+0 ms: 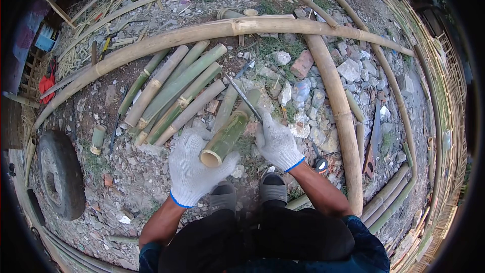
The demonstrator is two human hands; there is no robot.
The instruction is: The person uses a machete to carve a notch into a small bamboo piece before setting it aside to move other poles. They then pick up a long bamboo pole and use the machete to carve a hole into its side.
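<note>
My left hand (194, 164), in a white knitted glove with a blue cuff, is wrapped round a short green bamboo piece (225, 139). Its pale cut end faces me and its far end tilts up and away. My right hand (277, 144), gloved the same way, is closed on a long narrow knife (246, 100). The handle is hidden in my fist, and the blade points up and to the left, crossing over the bamboo's far part in this view. Left of the blade lies a pile of cut bamboo pieces (177, 88) on the ground.
A long bamboo pole (197, 32) crosses beyond the pile; another pole (334, 106) lies to the right. A handsaw (373, 139) and a black tape measure (320, 165) rest on the right. An old tyre (61, 174) is at left. Rubble and bricks (302, 64) cover the ground.
</note>
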